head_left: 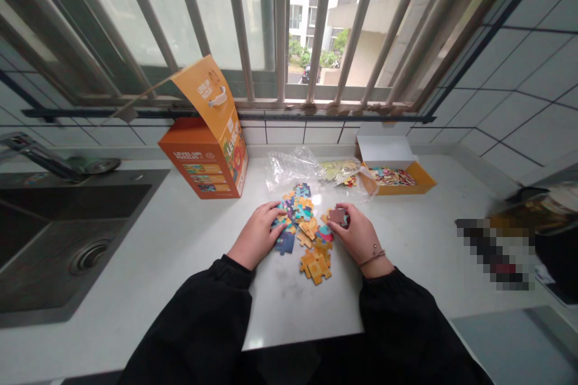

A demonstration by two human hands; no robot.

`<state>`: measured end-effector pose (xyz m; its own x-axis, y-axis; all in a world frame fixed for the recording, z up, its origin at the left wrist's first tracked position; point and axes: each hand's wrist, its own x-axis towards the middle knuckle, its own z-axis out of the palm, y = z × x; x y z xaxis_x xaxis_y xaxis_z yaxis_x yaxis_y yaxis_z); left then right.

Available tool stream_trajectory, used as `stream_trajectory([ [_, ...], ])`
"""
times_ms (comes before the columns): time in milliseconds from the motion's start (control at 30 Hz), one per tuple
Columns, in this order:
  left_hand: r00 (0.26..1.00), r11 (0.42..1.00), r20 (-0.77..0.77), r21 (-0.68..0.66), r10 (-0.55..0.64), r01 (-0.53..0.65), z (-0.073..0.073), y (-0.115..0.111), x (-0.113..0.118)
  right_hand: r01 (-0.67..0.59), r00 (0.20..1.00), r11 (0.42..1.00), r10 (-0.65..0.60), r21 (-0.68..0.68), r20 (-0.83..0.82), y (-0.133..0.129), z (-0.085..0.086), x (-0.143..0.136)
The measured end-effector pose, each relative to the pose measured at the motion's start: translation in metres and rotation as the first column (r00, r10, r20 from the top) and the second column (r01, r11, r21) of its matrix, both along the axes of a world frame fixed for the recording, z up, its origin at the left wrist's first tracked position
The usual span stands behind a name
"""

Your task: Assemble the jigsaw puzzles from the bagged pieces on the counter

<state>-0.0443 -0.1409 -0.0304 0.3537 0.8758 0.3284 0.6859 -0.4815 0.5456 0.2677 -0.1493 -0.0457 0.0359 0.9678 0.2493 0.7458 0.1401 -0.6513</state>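
Observation:
A loose pile of jigsaw puzzle pieces [303, 209] lies on the white counter, mostly blue, purple and orange. My left hand [258, 231] rests at the pile's left side, thumb and fingers apart and touching pieces there. Just below its thumb is a dark blue piece [284, 243]. On the pile's right side, my right hand [357, 233] pinches a puzzle piece [336, 216] between thumb and fingers, its plain brownish face showing. A pink and teal piece [324, 233] lies beside that thumb. Closer to me, several orange pieces [316, 264] overlap in a cluster.
Behind the pile are a crumpled clear bag [291, 167] and another bag with pieces inside [341, 173]. An open yellow box of pieces [406, 187] stands back right. An orange puzzle box [203, 162] stands back left, near the sink [135, 210]. A barred window is behind.

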Motion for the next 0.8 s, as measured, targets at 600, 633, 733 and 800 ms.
stream_trajectory([
  [600, 0.944, 0.96, -0.188, 0.029, -0.27, 0.28, 0.01, -0.048, 0.027, -0.353, 0.891, 0.935, 0.329, 0.022, 0.314, -0.068, 0.017, -0.041],
  [633, 0.943, 0.961, -0.201, 0.03, -0.265, 0.276, 0.009, -0.048, 0.028, -0.347, 0.891, 0.938, 0.325, 0.014, 0.315, -0.069, 0.013, -0.04],
  [733, 0.941, 0.963, -0.227, 0.038, -0.25, 0.265, 0.011, -0.046, 0.028, -0.338, 0.903, 0.941, 0.328, -0.01, 0.276, -0.065, 0.005, -0.036],
  [800, 0.939, 0.964, -0.248, 0.053, -0.239, 0.26, 0.014, -0.046, 0.028, -0.344, 0.91, 0.939, 0.339, -0.021, 0.237, -0.062, 0.001, -0.033],
])
